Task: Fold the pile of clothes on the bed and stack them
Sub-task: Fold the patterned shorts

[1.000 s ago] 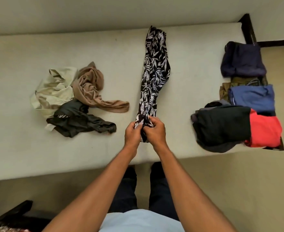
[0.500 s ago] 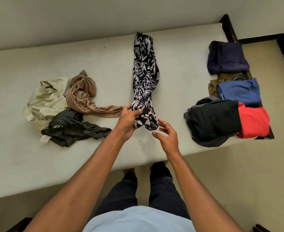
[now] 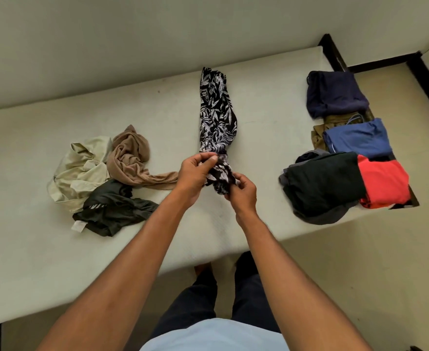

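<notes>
While reaching out past a pale blue shirt (image 3: 213, 335) and dark trousers (image 3: 195, 300) and over the near edge of the bed (image 3: 31, 262), holding one garment in both hands. Left hand (image 3: 195, 173) raised just above the mattress, fingers (image 3: 209, 158) curled round the bunched near end of a black-and-white leaf-print garment (image 3: 217, 115). Right hand (image 3: 242, 195) just beside it and slightly nearer, thumb and fingers pinching the same bunched end from below. Beyond the hands, stretched in a long narrow strip toward the far edge of the bed, resting on the mattress.

To the left, well apart from the strip, heaped unfolded: dark olive garment (image 3: 114, 209) nearest, with a white label (image 3: 78, 226) at its near corner; cream garment (image 3: 81, 168) touching it behind; tan garment (image 3: 130, 158) against the cream one's right side, with a tail trailing toward the left hand.

To the right, folded and laid near the bed's end: black piece (image 3: 322, 183) on top of a grey piece (image 3: 319, 216), red piece (image 3: 383, 183) touching its right side. Farther back, blue piece (image 3: 357, 138) over an olive-brown piece (image 3: 318, 134). Farthest, navy piece (image 3: 335, 93). Past that, dark bed frame (image 3: 332, 51) at the far right corner, then plain pale wall (image 3: 132, 34).
</notes>
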Demonstrator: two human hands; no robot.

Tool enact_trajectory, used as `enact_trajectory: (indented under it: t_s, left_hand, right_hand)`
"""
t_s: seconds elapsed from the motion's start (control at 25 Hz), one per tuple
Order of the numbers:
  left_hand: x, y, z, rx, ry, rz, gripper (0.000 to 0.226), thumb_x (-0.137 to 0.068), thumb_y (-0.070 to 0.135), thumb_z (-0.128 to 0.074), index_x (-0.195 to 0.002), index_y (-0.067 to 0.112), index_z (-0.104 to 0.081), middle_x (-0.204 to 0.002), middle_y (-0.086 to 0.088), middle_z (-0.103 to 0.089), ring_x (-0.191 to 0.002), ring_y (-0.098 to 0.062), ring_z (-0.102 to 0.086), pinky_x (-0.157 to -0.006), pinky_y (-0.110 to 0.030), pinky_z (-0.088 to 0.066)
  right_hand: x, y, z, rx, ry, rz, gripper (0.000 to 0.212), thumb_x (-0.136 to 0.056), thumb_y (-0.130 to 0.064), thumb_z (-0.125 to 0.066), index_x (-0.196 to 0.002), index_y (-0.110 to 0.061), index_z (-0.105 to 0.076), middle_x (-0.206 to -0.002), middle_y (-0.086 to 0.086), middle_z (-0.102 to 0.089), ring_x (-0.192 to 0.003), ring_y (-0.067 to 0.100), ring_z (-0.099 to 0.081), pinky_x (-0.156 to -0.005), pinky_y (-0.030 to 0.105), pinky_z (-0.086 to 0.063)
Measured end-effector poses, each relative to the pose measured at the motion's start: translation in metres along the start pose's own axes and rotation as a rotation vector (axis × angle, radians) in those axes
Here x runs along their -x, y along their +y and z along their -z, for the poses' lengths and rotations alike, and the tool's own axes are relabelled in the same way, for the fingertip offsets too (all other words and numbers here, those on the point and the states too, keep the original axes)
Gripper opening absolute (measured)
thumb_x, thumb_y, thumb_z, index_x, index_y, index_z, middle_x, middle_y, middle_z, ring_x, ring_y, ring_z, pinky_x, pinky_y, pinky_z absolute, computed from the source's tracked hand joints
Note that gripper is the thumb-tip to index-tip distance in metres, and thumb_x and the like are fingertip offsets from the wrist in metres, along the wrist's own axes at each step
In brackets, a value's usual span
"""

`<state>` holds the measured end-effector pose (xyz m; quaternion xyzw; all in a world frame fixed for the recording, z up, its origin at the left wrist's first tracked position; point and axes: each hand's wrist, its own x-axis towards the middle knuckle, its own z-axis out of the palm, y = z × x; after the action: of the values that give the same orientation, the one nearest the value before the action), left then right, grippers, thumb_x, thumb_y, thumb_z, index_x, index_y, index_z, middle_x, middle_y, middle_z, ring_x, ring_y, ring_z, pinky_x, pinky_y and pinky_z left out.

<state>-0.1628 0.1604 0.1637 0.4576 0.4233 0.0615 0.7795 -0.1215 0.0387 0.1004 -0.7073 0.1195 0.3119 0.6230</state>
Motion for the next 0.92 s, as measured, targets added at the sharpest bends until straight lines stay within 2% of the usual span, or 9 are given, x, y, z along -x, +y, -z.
enact_trajectory:
  t_s: [0.12,0.2,0.28,0.36,0.48,0.6,0.72,0.84,0.92]
  left_hand:
    - [0.008,0.010,0.015,-0.101,0.024,0.000,0.023,-0.082,0.007,-0.079,-0.102,0.012,-0.069,-0.082,-0.003,-0.073,-0.067,-0.011,-0.066,-0.058,-0.022,-0.053]
    - [0.014,0.011,0.022,-0.263,-0.014,-0.005,0.033,-0.074,0.006,-0.086,-0.103,0.008,-0.070,-0.084,-0.007,-0.075,-0.072,-0.016,-0.070,-0.065,-0.025,-0.060]
    - [0.017,0.014,0.023,-0.509,-0.017,-0.054,0.035,-0.071,0.014,-0.090,-0.100,0.012,-0.072,-0.088,-0.008,-0.076,-0.076,-0.019,-0.072,-0.074,-0.031,-0.062]
    - [0.021,0.023,0.023,-0.811,-0.020,-0.123,0.025,-0.075,0.025,-0.088,-0.095,0.021,-0.073,-0.088,-0.002,-0.074,-0.076,-0.015,-0.072,-0.073,-0.032,-0.062]
    - [0.032,0.036,0.019,-0.807,-0.077,-0.151,0.017,-0.085,0.029,-0.080,-0.097,0.021,-0.072,-0.089,-0.002,-0.071,-0.077,-0.016,-0.070,-0.065,-0.030,-0.062]
    - [0.042,0.039,0.017,-0.571,-0.103,-0.096,0.005,-0.090,0.023,-0.074,-0.092,0.019,-0.074,-0.089,-0.005,-0.070,-0.079,-0.015,-0.066,-0.061,-0.023,-0.056]
    - [0.045,0.032,0.027,-0.555,-0.100,-0.082,0.003,-0.090,0.023,-0.073,-0.092,0.022,-0.076,-0.092,-0.003,-0.072,-0.079,-0.014,-0.067,-0.063,-0.022,-0.056]
    - [0.047,0.021,0.041,-0.817,-0.065,-0.286,0.031,-0.079,0.041,-0.083,-0.105,0.025,-0.076,-0.117,0.006,-0.058,-0.102,-0.007,-0.061,-0.090,-0.023,-0.050]
    - [0.052,0.018,0.049,-0.941,-0.171,-0.410,0.059,-0.068,0.050,-0.088,-0.118,0.023,-0.072,-0.130,0.010,-0.045,-0.115,-0.003,-0.050,-0.099,-0.018,-0.041]
  right_hand:
    - [0.001,-0.010,0.019,-0.018,0.034,-0.019,0.024,-0.088,0.002,-0.067,-0.079,-0.020,-0.074,-0.062,-0.003,-0.061,-0.055,0.012,-0.050,-0.049,0.021,-0.040]
    - [0.002,-0.025,0.033,0.087,0.041,0.024,0.024,-0.082,-0.002,-0.065,-0.067,-0.020,-0.070,-0.059,-0.004,-0.060,-0.057,0.015,-0.048,-0.052,0.025,-0.039]
    - [0.006,-0.049,0.044,0.312,0.020,0.136,0.014,-0.076,-0.013,-0.063,-0.067,-0.022,-0.070,-0.062,-0.005,-0.063,-0.059,0.015,-0.053,-0.059,0.030,-0.045]
    - [0.013,-0.080,0.051,0.632,-0.029,0.268,0.011,-0.080,-0.017,-0.063,-0.074,-0.024,-0.070,-0.068,-0.006,-0.066,-0.066,0.015,-0.057,-0.067,0.031,-0.047]
    - [0.029,-0.120,0.054,0.992,-0.072,0.435,0.023,-0.088,-0.016,-0.051,-0.089,-0.025,-0.072,-0.079,-0.002,-0.069,-0.075,0.020,-0.065,-0.071,0.032,-0.050]
    - [0.033,-0.133,0.055,0.815,-0.144,0.365,0.031,-0.089,-0.008,-0.049,-0.076,-0.026,-0.070,-0.083,-0.001,-0.068,-0.069,0.019,-0.073,-0.066,0.036,-0.063]
    - [0.030,-0.128,0.058,0.578,-0.152,0.283,0.026,-0.088,-0.001,-0.063,-0.067,-0.015,-0.069,-0.100,0.002,-0.060,-0.081,0.021,-0.070,-0.068,0.035,-0.064]
    - [0.029,-0.113,0.057,0.403,-0.179,0.181,0.019,-0.085,0.004,-0.068,-0.068,-0.003,-0.066,-0.107,0.009,-0.062,-0.088,0.021,-0.066,-0.063,0.028,-0.060]
    - [0.031,-0.106,0.056,0.387,-0.177,0.166,0.020,-0.086,0.004,-0.067,-0.067,-0.002,-0.066,-0.113,0.008,-0.063,-0.095,0.019,-0.065,-0.060,0.026,-0.059]
